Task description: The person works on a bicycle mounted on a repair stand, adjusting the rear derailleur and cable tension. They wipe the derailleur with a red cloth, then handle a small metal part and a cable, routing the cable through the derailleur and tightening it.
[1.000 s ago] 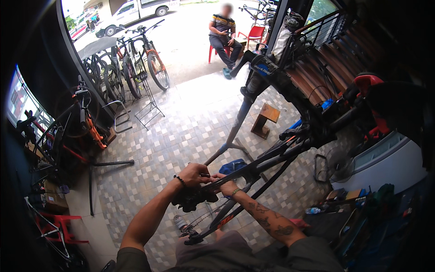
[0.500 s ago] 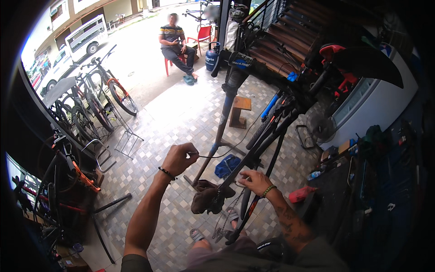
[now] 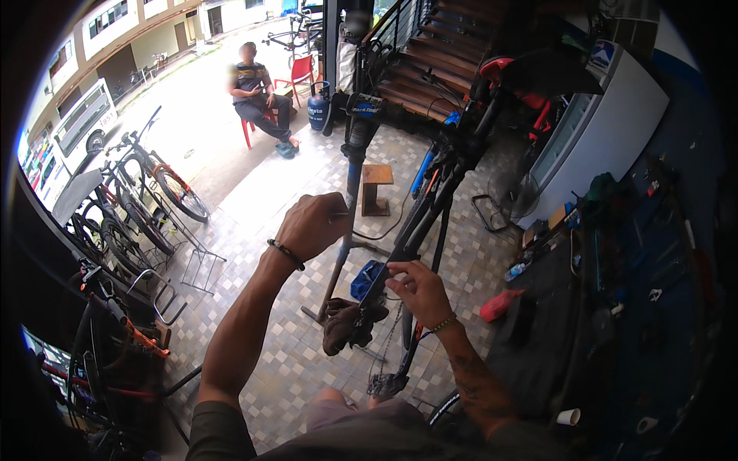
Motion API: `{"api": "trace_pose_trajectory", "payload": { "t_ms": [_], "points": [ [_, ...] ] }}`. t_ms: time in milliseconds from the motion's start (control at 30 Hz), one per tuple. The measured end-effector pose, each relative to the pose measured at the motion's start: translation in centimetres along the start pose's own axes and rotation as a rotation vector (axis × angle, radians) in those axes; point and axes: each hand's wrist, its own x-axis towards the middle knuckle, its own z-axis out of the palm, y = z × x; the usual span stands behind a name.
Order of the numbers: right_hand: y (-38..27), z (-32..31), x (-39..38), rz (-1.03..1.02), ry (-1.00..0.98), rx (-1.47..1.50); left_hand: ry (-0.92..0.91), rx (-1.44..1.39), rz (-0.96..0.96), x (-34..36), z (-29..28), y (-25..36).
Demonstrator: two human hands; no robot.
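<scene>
My left hand is raised left of the bike frame, fingers closed on a thin dark cable that loops toward the frame's upper end. My right hand has its fingers apart, their tips at the dark frame tube; I see nothing clearly held in it. The bike hangs in a black clamp on a repair stand. A crumpled brown cloth sits around the frame's lower part, with the chain hanging beside it. A blue bundle lies on the floor behind the frame.
Parked bikes line the left. A seated person is at the doorway near a gas cylinder. A wooden stool stands behind the stand. Stairs, a fan, a white fridge and a cluttered workbench are rightward.
My left hand has moved from the frame's lower part upward, drawing out the cable. My right hand has shifted slightly up along the frame. The view has swung toward the right.
</scene>
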Motion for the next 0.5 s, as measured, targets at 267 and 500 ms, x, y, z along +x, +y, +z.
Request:
{"api": "trace_pose_trajectory", "payload": {
  "t_ms": [267, 500],
  "points": [
    [-2.5, 7.3, 6.4, -0.188, 0.196, -0.003, -0.046, -0.206, -0.056, -0.6, 1.7, -1.3],
    [-2.8, 12.3, 10.5, -0.093, 0.305, -0.146, -0.188, -0.438, 0.002, 2.2, 0.1, -8.9]
  ]
}}
